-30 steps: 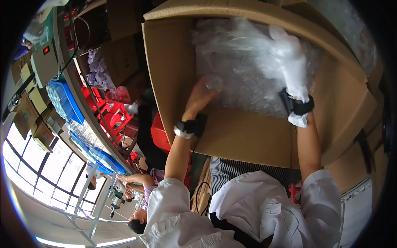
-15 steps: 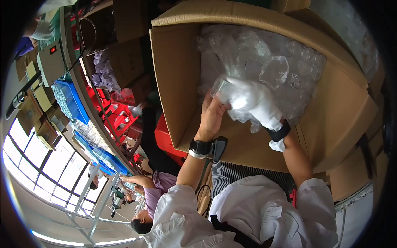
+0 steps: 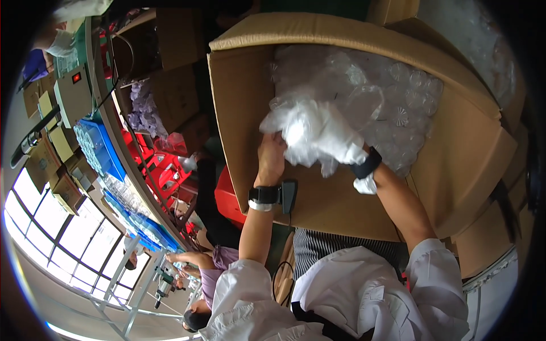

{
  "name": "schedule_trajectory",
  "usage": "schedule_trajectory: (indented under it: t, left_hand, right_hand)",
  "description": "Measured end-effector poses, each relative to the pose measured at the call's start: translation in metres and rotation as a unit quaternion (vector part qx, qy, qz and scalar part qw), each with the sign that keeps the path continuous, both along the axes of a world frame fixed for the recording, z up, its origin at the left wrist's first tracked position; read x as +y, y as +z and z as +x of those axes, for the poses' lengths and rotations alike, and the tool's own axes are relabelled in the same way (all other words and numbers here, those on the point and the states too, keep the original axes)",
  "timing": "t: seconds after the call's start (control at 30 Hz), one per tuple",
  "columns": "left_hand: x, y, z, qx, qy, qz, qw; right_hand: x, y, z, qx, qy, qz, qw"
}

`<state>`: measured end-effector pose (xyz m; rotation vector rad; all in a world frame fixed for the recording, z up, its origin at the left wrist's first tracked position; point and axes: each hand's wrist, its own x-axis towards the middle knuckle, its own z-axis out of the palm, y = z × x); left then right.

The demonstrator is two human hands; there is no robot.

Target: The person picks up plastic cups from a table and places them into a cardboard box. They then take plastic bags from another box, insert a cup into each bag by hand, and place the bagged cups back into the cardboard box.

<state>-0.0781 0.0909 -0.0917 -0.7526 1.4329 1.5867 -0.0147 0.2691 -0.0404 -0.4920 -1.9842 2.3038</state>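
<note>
A large open cardboard box (image 3: 244, 102) stands in front of me, holding several clear plastic cup-like pieces (image 3: 409, 94) in rows, with clear film (image 3: 355, 74) lying over part of them. My left hand (image 3: 271, 156), bare with a black wrist strap, is at the box's left side, its fingers closed and partly hidden behind a crumpled-looking clear plastic piece (image 3: 273, 116). My right hand (image 3: 324, 131), in a white glove, presses against the same piece from the right. Blur and glare hide the gloved fingertips and the piece's exact kind.
To the left a long bench carries blue trays (image 3: 105, 150) of clear parts and a grey box with a red light (image 3: 74, 91). Red stools (image 3: 165, 165) stand under it. A co-worker in a purple top (image 3: 224, 258) sits at the bench. More cardboard boxes (image 3: 483, 244) are at right.
Both hands have moved left together, with the clear plastic between them. The gloved hand now covers more of the left fingers. My view has shifted slightly.
</note>
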Motion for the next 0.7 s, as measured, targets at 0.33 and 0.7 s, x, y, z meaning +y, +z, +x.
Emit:
schedule_trajectory:
  t: [0.33, 0.7]
  left_hand:
    - [-0.008, 0.006, 0.003, 0.192, -0.244, -0.008, 0.951]
    - [-0.006, -0.032, -0.02, 0.252, -0.189, 0.016, 0.949]
  right_hand:
    - [-0.016, -0.035, 0.0, -0.004, -0.04, -0.333, 0.942]
    - [0.007, -0.004, -0.005, -0.03, -0.023, -0.096, 0.995]
